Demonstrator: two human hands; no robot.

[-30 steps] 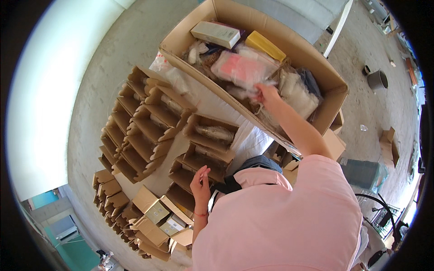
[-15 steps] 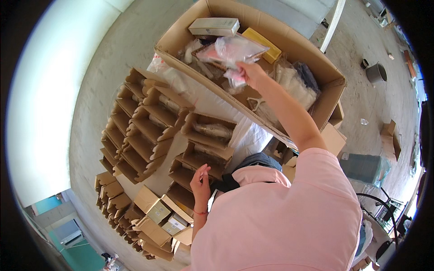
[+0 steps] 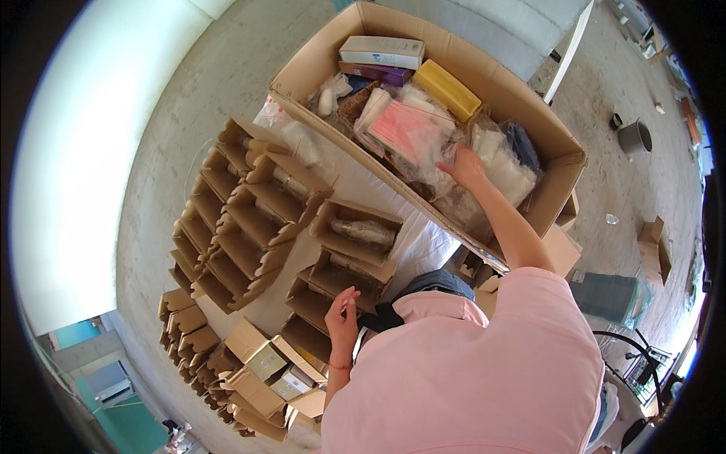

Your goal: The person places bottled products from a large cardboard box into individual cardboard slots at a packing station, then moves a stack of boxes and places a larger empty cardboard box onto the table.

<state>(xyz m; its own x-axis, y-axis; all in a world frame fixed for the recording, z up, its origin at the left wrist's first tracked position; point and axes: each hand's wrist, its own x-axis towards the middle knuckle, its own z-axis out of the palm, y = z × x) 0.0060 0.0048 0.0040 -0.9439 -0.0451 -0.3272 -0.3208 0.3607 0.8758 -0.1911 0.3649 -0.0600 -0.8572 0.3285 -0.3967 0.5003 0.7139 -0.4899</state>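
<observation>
My right hand [image 3: 463, 166] reaches into a large cardboard box [image 3: 522, 94], its fingers closed on the edge of a clear plastic bag [image 3: 414, 130] with flat pink and white pieces inside. Around that bag lie a yellow block-shaped item [image 3: 446, 89], a white carton [image 3: 382, 51], a purple box [image 3: 376, 73] and crumpled clear wrapping. A bundle of whitish wrapped material [image 3: 495, 159] sits beside my right hand. My left hand [image 3: 342, 321] hangs by the small brown cartons, with fingers loosely extended and nothing in them.
Rows of open brown cartons [image 3: 257, 219] stand to the left, and one near carton holds a plastic-wrapped item [image 3: 367, 231]. Lower left, an opened carton contains small greenish-grey boxes [image 3: 266, 362]. A grey bucket [image 3: 635, 137] and a wrapped dark bin [image 3: 605, 296] are on the floor at right.
My right hand has moved to the right and lower in the large box. The bag of pink pieces now lies flatter among the contents. My left hand has barely moved.
</observation>
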